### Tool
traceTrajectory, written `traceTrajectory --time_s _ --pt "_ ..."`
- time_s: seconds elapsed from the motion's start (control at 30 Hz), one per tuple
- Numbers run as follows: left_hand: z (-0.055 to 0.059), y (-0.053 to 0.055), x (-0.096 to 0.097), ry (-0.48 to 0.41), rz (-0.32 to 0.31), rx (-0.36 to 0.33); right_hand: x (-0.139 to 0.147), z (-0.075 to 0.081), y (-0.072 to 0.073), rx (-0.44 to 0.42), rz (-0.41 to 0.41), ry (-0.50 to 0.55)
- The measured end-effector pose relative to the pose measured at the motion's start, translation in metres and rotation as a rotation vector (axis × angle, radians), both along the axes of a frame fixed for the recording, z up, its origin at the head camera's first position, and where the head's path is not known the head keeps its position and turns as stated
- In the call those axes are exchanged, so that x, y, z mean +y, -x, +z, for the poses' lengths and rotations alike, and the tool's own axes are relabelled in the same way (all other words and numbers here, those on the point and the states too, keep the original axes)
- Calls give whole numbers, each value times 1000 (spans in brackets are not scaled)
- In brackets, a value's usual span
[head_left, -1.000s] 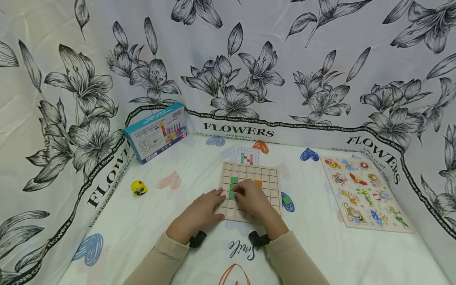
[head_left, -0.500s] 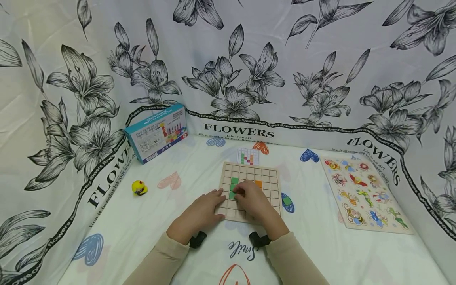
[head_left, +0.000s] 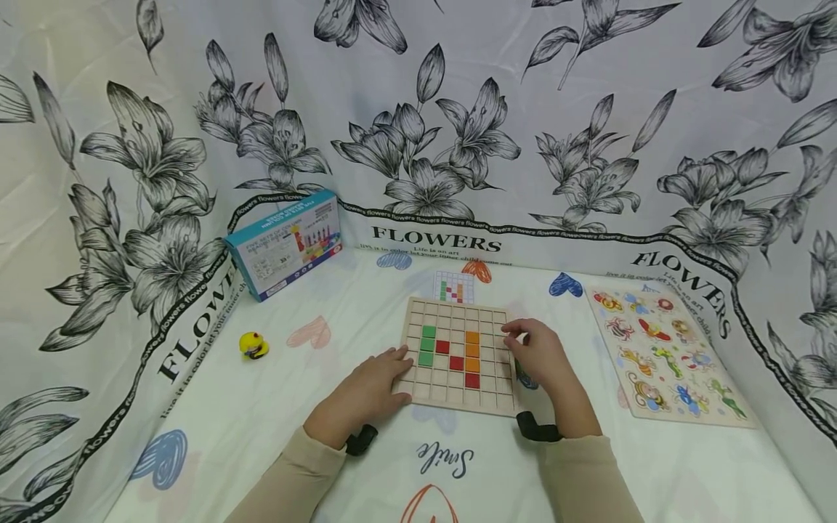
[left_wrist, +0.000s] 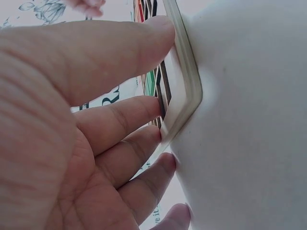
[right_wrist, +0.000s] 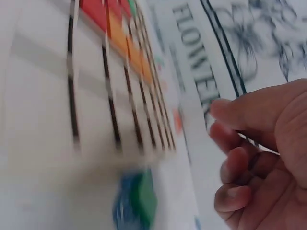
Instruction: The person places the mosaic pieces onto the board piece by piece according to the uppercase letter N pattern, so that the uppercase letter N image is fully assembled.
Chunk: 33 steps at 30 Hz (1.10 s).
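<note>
A wooden grid board [head_left: 434, 393] lies on the white cloth. Set in its cells are a column of green tiles [head_left: 427, 346], a diagonal of red tiles [head_left: 457, 363] and a column of orange tiles [head_left: 472, 350]. My left hand [head_left: 368, 385] rests at the board's left side, thumb [left_wrist: 160, 40] on its border and fingertips along the edge. Just past the right edge hovers my right hand [head_left: 539, 352], fingers loosely bent, nothing visible between them. A loose green tile [right_wrist: 146, 196] lies on a blue printed heart beside the board; the right hand hides it in the head view.
Behind the board is a pattern card [head_left: 454, 288] with coloured squares. A blue-topped box [head_left: 285, 245] stands at the back left, with a yellow toy duck [head_left: 253, 346] in front of it. To the right lies an insect picture board [head_left: 667, 356].
My right hand has left the green column and moved right, past the board's edge, uncovering the red tiles and more orange ones. My left hand has stayed put.
</note>
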<state>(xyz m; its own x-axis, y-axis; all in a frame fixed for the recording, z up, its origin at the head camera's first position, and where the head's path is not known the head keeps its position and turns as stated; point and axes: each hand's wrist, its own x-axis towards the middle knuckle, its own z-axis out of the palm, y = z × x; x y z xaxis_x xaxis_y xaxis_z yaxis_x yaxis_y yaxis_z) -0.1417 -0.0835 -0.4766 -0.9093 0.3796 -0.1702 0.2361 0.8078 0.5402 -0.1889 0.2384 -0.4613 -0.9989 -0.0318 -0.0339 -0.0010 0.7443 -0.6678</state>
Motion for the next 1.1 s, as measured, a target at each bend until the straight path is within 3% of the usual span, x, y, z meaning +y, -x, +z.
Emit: traceTrajectory --time_s 0.17,0.27,0.43,0.67,1.1 --pt "1 0 -1 6 0 0 32 -8 -12 -104 -15 -61" --pt "0 0 -2 3 0 0 45 -17 -19 -136 18 -79" --pt "0 0 -3 9 3 3 53 -27 -24 -124 60 -62" --pt "-2 1 -3 -2 -2 6 51 -30 -25 -125 42 -44" --pt "0 0 -1 -14 -10 19 59 -36 -26 -115 -90 18"
